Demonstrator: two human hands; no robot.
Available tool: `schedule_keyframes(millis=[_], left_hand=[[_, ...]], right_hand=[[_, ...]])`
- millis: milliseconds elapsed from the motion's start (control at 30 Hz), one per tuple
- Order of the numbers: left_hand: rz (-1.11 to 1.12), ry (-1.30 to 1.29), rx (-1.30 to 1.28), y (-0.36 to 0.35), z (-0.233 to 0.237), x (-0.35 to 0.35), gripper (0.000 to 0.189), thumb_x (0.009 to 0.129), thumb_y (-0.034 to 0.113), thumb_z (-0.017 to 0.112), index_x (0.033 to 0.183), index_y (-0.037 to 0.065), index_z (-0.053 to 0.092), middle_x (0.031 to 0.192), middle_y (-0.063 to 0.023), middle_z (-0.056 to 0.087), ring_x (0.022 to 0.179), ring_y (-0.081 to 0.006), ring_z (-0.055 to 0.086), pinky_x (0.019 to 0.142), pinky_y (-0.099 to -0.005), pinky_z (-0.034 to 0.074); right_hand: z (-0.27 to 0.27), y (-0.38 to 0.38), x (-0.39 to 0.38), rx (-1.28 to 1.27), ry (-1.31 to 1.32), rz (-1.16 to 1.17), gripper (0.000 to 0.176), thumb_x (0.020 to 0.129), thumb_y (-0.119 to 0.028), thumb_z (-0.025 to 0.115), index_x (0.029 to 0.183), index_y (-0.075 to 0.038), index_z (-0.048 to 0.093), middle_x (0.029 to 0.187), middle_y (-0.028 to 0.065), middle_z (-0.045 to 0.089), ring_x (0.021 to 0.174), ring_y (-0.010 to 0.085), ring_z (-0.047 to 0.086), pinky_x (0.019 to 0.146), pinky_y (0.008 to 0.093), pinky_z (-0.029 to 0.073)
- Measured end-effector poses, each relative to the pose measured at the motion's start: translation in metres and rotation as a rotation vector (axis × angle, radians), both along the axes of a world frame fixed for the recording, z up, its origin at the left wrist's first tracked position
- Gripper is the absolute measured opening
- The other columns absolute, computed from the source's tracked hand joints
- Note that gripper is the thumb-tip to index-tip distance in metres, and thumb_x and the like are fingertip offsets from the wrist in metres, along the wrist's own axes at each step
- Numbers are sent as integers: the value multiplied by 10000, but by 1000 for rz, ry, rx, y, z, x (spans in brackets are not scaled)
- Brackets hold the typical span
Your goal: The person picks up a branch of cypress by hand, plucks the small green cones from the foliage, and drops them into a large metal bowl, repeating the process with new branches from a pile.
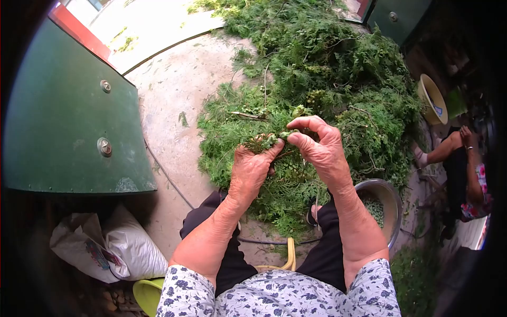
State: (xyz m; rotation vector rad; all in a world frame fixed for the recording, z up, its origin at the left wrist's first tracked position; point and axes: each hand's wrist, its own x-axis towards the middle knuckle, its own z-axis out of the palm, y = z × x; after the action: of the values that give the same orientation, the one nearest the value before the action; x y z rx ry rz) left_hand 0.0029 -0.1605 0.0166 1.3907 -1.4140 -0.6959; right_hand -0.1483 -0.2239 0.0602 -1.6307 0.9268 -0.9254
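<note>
My left hand (253,166) is closed around a leafy green sprig (259,142), its thumb pointing toward the other hand. Beside it, my right hand (319,145) pinches a small green cone cluster (288,134) between thumb and forefinger, close to the left thumb tip. Both hands are above a large heap of cut evergreen branches (317,68) on the floor. By my right knee stands a metal bowl (393,211) with many small green cones (373,210) in it, partly hidden by my right forearm.
A green metal door (68,116) is at the left, with white sacks (132,245) below it. A black cable (169,177) crosses the floor. On the right sit a person (472,179) and a yellow basin (426,98). A yellow-green container (145,296) is at lower left.
</note>
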Motion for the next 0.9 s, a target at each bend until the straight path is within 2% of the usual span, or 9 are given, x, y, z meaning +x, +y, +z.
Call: schedule_keyframes(millis=[33,133,233,267,333,533,600,733,900], left_hand=[[0,0,1,1,1,1,231,827,69,583,1046,110,642,834,-12,618,578,-101,553,469,-241,455],[-102,-4,217,3,9,2,346,802,17,566,1122,144,611,921,-23,604,648,-123,576,495,-252,471],[-55,125,105,2,11,0,231,807,65,603,1034,88,637,834,-24,615,572,-111,546,470,-255,450],[-30,268,245,2,19,-2,176,814,108,617,983,66,641,782,-22,611,533,-103,520,455,-250,431],[-7,409,386,1,24,-4,155,820,150,631,931,43,646,730,-21,606,493,-95,494,440,-245,411],[-13,604,449,1,22,-7,181,813,222,665,792,46,629,642,22,560,469,-56,434,424,-222,358],[-61,693,226,1,10,-8,178,799,222,687,765,62,617,632,44,549,495,-46,434,435,-225,358],[-45,757,516,0,26,-2,132,791,184,697,830,81,625,730,38,578,580,-68,483,469,-222,392],[-98,951,399,3,28,-2,198,797,131,682,967,60,609,831,10,618,686,-89,557,538,-240,463]], right_hand=[[-5,-2,2,-315,115,-10,228,796,-185,675,942,-22,612,782,10,538,706,98,514,614,237,422],[-7,1,4,-234,183,-1,240,785,-190,674,929,-10,607,821,25,537,802,151,520,739,296,423],[-9,-2,6,-410,237,-1,159,818,-192,646,851,-41,608,752,-3,519,671,100,513,547,266,421],[-8,-2,4,-410,236,-2,159,818,-192,646,851,-41,608,752,-3,519,671,100,513,547,266,421],[-3,0,-1,559,-126,85,173,875,-230,589,820,-66,587,720,-39,500,583,50,473,426,202,352],[-11,3,-2,808,-428,29,218,902,-288,546,869,-73,557,738,-44,506,540,14,425,358,139,284],[-7,2,-4,895,-582,-50,247,918,-285,517,873,-44,548,758,2,508,531,40,421,354,152,280],[2,-8,-26,670,-545,-74,295,934,-289,486,866,-8,542,746,27,486,542,52,414,365,169,281],[13,-5,-87,402,-233,-259,239,914,-251,532,922,-15,570,727,10,509,540,50,445,373,174,290]])
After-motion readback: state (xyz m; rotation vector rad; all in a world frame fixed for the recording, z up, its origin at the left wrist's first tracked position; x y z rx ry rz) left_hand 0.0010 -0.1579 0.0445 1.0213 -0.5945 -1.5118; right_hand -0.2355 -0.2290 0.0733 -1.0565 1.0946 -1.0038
